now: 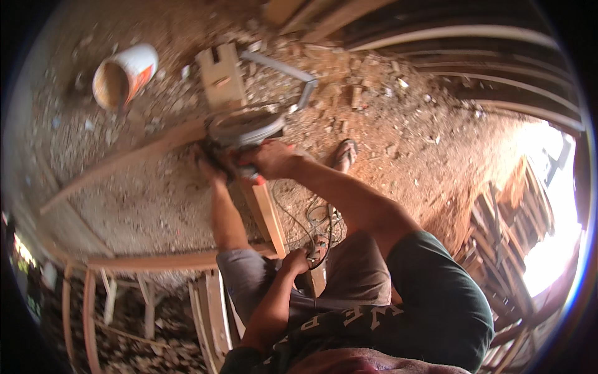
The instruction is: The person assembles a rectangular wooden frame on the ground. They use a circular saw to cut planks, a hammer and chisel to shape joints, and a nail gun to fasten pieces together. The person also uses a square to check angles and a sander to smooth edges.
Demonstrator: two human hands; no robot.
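My right hand (274,159) is closed on the handle of a circular saw (246,129), which has a round grey guard and red parts and is somewhat blurred. The saw sits over the far end of a wooden beam (266,209) that runs back toward my lap. Close to my lap, my left hand (298,262) is closed beside a dark cable (305,232); whatever is inside its fingers is hidden. My left foot (210,163) rests next to the saw, and my right foot (344,154), in a sandal, stands farther right on the dirt.
A white bucket (144,62) lies tipped at the far left. Beyond the saw are a notched wooden block (221,81) and a bent grey metal bar (283,65). A curved plank (124,159) extends leftward. Stacked timber (498,230) is at right, over chip-strewn ground.
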